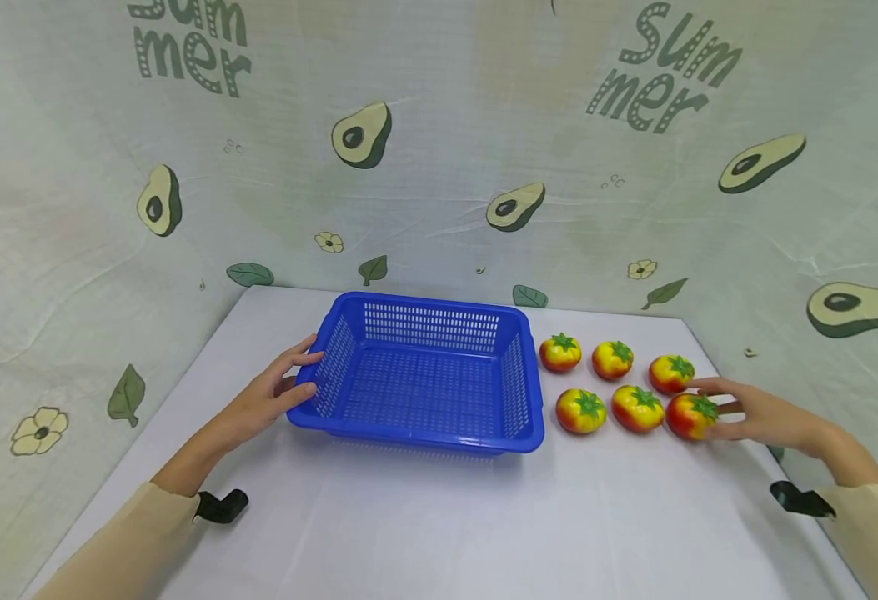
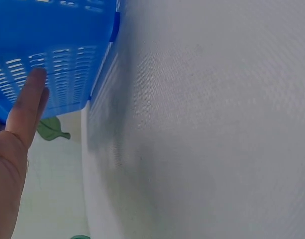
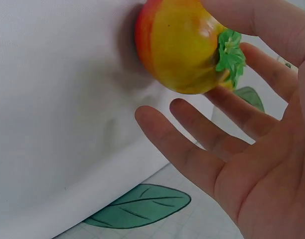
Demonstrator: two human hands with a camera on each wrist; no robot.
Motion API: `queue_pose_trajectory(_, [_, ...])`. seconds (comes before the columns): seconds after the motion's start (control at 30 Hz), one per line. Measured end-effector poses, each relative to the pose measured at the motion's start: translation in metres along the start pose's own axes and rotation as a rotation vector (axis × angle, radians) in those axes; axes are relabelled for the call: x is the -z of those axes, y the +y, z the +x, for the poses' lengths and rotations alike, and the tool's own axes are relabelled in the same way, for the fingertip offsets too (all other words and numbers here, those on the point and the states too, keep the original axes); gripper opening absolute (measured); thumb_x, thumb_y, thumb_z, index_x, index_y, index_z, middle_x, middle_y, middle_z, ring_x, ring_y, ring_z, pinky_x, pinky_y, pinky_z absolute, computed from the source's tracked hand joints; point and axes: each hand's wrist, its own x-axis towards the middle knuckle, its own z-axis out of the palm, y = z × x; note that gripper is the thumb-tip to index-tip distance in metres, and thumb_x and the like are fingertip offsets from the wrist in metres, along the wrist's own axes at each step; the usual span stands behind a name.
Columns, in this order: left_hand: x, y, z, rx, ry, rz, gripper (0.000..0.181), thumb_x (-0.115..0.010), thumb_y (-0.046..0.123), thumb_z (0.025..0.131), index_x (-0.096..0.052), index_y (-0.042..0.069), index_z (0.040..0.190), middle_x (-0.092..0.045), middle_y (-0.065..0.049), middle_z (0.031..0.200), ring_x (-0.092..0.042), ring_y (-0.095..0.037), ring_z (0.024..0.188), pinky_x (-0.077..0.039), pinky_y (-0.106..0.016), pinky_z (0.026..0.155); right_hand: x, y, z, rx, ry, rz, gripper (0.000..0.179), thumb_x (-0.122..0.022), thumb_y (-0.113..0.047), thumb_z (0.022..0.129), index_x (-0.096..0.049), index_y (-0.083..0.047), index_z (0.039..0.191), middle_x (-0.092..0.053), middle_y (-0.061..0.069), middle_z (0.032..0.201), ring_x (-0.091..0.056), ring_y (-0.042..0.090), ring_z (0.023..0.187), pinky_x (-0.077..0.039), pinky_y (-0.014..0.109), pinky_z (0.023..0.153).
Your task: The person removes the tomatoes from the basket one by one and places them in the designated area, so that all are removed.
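A blue plastic basket [image 1: 423, 437] with slotted walls stands on the white table. My left hand [image 1: 258, 404] touches its left rim, and in the left wrist view straight fingers [image 2: 30, 102] lie against the outer wall. On the right, my right hand [image 1: 765, 417] is around the nearest right toy tomato [image 1: 689, 415], which is red and yellow with a green leafy top. Seen from the right wrist, the thumb reaches over this tomato [image 3: 185, 47] while the other fingers [image 3: 175, 144] spread loosely; firm contact cannot be made out.
Several more toy tomatoes, such as one yellow-red tomato [image 1: 580, 411], stand in two rows right of the basket. A white cloth-covered table [image 1: 439, 533] lies beneath. Around its back and sides hangs a pale curtain [image 1: 439, 183] printed with avocados and leaves.
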Motion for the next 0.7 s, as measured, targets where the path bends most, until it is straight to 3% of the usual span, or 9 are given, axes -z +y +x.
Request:
queue_pose_trajectory(0.13, [0.002, 0.000, 0.001, -0.015, 0.008, 0.035, 0.054, -0.057, 0.019, 0.110, -0.042, 0.008, 0.161, -0.012, -0.008, 0.179, -0.030, -0.056, 0.153, -0.036, -0.072, 0.116, 0.003, -0.005, 0.000, 0.017, 0.040, -0.010, 0.075, -0.080, -0.026, 0.096, -0.042, 0.003, 0.154, -0.043, 0.042, 0.150, -0.055, 0.062, 0.123, -0.060, 0.067, 0.083])
queue_pose_trajectory(0.37, [0.006, 0.002, 0.001, -0.033, 0.006, 0.097, 0.053, -0.059, 0.019, 0.110, -0.043, 0.011, 0.160, -0.015, -0.012, 0.178, -0.049, -0.056, 0.140, -0.047, -0.071, 0.108, 0.012, -0.027, -0.002, 0.056, 0.150, -0.090, 0.074, -0.080, -0.024, 0.096, -0.043, 0.003, 0.154, -0.046, 0.041, 0.147, -0.056, 0.063, 0.121, -0.058, 0.071, 0.081])
queue_pose_trajectory(0.7, [0.015, 0.009, 0.002, -0.032, 0.006, 0.163, 0.060, -0.059, 0.019, 0.109, -0.037, 0.015, 0.164, -0.017, -0.015, 0.177, -0.052, -0.056, 0.138, -0.051, -0.070, 0.103, 0.020, -0.058, 0.001, 0.044, 0.251, -0.153, 0.073, -0.082, -0.026, 0.095, -0.046, 0.000, 0.153, -0.042, 0.039, 0.148, -0.049, 0.062, 0.123, -0.057, 0.073, 0.085])
